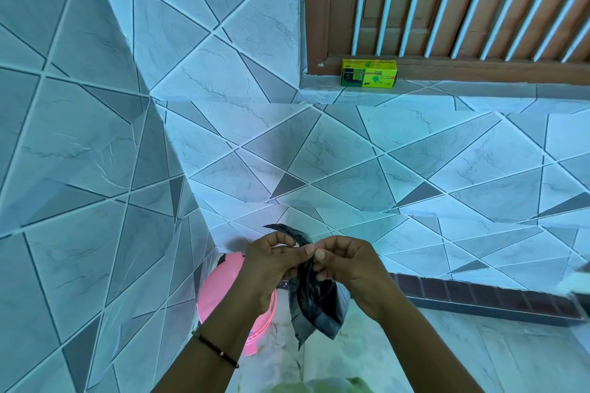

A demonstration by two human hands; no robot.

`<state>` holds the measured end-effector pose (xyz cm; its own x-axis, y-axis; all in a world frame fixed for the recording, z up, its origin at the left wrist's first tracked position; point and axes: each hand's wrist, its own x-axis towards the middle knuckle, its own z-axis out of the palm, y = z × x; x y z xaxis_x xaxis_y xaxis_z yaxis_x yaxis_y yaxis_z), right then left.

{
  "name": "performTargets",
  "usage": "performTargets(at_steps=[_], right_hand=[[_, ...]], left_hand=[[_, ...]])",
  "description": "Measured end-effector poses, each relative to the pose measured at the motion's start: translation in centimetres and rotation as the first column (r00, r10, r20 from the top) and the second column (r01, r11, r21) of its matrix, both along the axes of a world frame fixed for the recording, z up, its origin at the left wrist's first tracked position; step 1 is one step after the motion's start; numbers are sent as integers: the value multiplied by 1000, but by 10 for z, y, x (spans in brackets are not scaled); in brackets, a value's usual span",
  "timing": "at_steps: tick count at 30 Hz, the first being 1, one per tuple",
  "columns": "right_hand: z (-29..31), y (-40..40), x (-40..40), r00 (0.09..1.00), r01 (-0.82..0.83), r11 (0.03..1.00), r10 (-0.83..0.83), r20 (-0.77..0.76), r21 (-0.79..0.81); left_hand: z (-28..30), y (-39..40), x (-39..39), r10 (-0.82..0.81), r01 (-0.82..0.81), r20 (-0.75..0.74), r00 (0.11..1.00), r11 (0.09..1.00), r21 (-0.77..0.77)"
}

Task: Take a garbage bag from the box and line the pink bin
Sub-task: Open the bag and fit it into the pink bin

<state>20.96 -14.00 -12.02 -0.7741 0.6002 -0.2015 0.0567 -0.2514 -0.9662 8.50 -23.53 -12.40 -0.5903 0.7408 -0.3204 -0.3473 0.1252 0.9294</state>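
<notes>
Above the pink bin (220, 290), both hands' grips pinch the black garbage bag (314, 300) together

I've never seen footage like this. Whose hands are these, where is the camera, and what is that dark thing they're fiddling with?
There is no machine here: a person wears one camera on the head, looking down at their own hands. The left hand and right hand together pinch a crumpled black garbage bag, apparently working it open. Below, on the floor in the tiled corner, stands the pink bin, partly hidden by the left arm. The yellow-green box sits on the window ledge above.
</notes>
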Motion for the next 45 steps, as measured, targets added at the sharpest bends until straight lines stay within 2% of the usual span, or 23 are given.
performTargets(at_steps=[4, 10, 17, 24, 31, 36, 42, 45], right_hand=[[1, -4, 1, 999, -37, 999, 37, 1, 16], [4, -2, 4, 999, 16, 999, -18, 49, 52], [3, 1, 7, 996, 56, 992, -63, 56, 112], [1, 1, 8, 998, 27, 993, -34, 58, 118], [-1, 0, 6, 998, -13, 998, 9, 55, 62], [-2, -1, 3, 997, -32, 992, 23, 72, 123], [1, -1, 4, 990, -134, 981, 126, 62, 143], [2, 1, 3, 993, -111, 984, 104, 62, 139]], left_hand=[[-3, -1, 2, -84, 85, 75, 994, 996, -17], [-5, -8, 1, -180, 171, 171, 969, 983, 68], [-6, -5, 1, -75, 76, 132, 988, 997, 1], [-7, -7, 6, -208, 211, 51, 977, 976, -62], [-5, -5, 9, -105, 97, -115, 988, 993, -69], [-7, -2, 11, -89, 82, -125, 988, 995, -60], [-7, -3, 11, -133, 132, -26, 991, 991, -28], [-8, -2, 10, -160, 159, -25, 987, 987, -20]])
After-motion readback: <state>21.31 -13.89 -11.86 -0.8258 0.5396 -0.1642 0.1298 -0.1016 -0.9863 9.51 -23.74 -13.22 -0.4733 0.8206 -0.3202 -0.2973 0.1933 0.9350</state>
